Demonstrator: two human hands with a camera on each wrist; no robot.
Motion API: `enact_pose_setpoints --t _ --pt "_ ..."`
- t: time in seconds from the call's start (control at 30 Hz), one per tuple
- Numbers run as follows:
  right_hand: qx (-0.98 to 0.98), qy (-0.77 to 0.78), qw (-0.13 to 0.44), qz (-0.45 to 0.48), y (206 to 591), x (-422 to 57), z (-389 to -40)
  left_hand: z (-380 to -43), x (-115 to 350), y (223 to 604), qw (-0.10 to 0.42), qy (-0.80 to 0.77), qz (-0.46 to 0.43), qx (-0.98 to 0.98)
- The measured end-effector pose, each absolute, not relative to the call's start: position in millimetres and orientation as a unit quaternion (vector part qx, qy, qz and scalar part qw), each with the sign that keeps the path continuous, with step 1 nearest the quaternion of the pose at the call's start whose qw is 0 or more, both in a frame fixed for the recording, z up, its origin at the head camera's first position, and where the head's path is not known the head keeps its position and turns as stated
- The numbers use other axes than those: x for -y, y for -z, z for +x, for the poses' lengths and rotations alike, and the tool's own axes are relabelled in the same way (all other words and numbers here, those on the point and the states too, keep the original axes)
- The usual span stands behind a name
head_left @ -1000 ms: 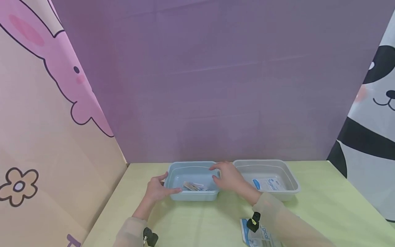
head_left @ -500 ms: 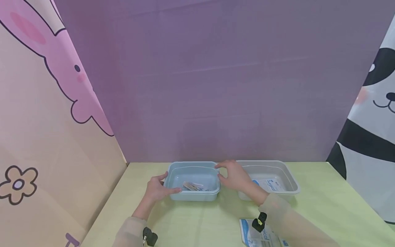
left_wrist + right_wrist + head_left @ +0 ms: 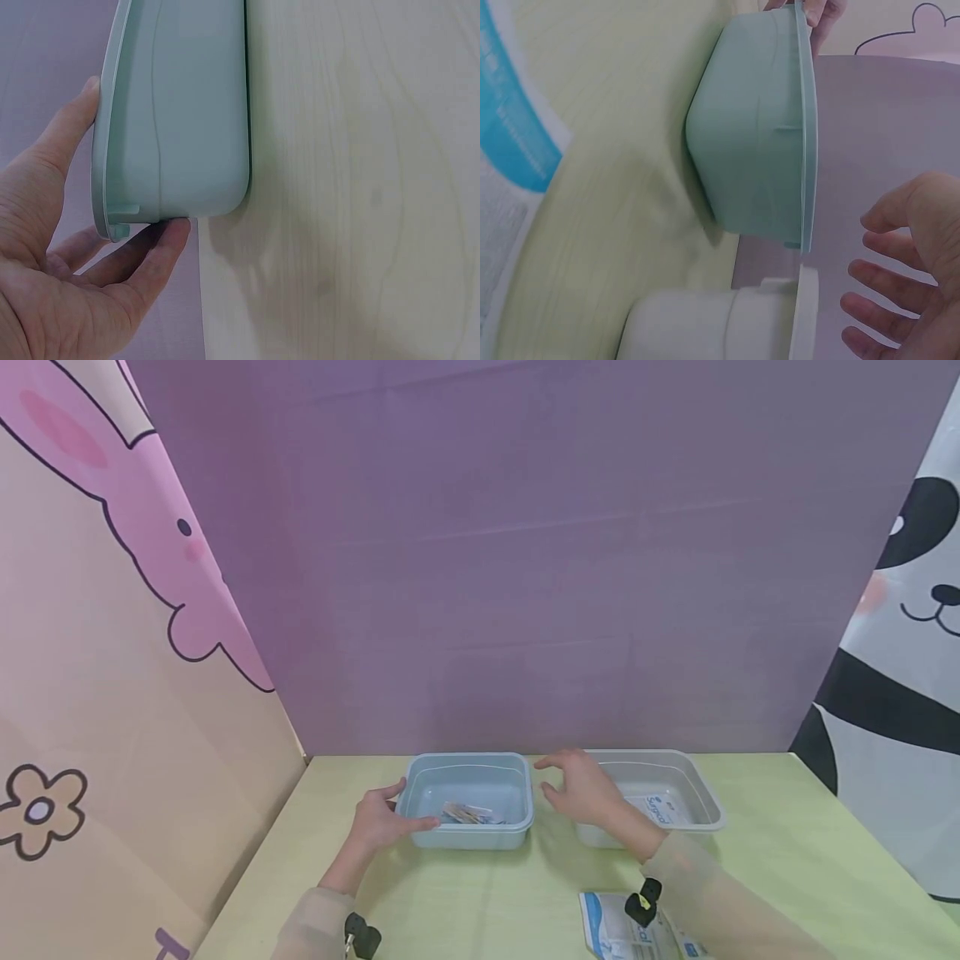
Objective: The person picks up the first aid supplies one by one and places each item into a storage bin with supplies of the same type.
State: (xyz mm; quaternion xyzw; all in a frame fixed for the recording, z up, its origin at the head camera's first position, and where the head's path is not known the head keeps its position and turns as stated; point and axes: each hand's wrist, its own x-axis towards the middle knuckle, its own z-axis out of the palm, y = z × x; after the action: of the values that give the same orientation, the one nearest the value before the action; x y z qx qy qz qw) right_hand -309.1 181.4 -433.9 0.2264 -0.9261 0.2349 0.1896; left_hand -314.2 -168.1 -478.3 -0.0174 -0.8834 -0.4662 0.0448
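Note:
A light blue plastic tub (image 3: 472,837) stands on the table, with a small packet of thin pale sticks (image 3: 468,812) inside. My left hand (image 3: 378,820) grips its left end. In the left wrist view, the thumb of that hand (image 3: 67,292) lies on the tub's rim and the fingers sit below it against the wall. Just off the tub's right end is my right hand (image 3: 588,795), holding nothing. The right wrist view shows this hand (image 3: 930,262) with its fingers spread and slightly bent, apart from the blue tub (image 3: 757,135).
A greyish-white tub (image 3: 595,837) stands to the right, partly behind my right hand, with a package printed "Surgical" (image 3: 662,808) inside. Another blue-and-white package (image 3: 615,927) lies near the front, partly under my right sleeve. A purple backdrop (image 3: 480,568) rises behind the table.
My right hand has drawn away to the right from the blue tub's right rim, uncovering that end. The left hand has kept its grip, and the tub has stayed about in place.

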Motion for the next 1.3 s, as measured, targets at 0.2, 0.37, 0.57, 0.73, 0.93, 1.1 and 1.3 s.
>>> enact_pose_setpoints --t 0.2,0.37,0.57,0.73,0.93,1.1,1.3 --pt "0.926 -0.235 0.192 0.227 435 -191 -305 -315 168 481 0.044 0.464 -0.017 0.885" --pt "0.918 -0.243 0.209 0.232 438 -199 -301 -313 168 480 0.044 0.460 -0.018 0.886" --pt "0.919 -0.242 0.213 0.228 442 -209 -301 -313 167 478 0.046 0.463 -0.016 0.885" --pt "0.916 -0.239 0.227 0.228 445 -215 -301 -312 168 477 0.044 0.463 -0.018 0.885" --pt "0.916 -0.238 0.236 0.222 450 -219 -298 -311 170 475 0.045 0.466 -0.022 0.884" --pt "0.918 -0.246 0.231 0.207 451 -225 -295 -311 171 477 0.043 0.467 -0.023 0.883" --pt "0.917 -0.243 0.236 0.208 455 -234 -295 -313 172 478 0.045 0.466 -0.017 0.883"
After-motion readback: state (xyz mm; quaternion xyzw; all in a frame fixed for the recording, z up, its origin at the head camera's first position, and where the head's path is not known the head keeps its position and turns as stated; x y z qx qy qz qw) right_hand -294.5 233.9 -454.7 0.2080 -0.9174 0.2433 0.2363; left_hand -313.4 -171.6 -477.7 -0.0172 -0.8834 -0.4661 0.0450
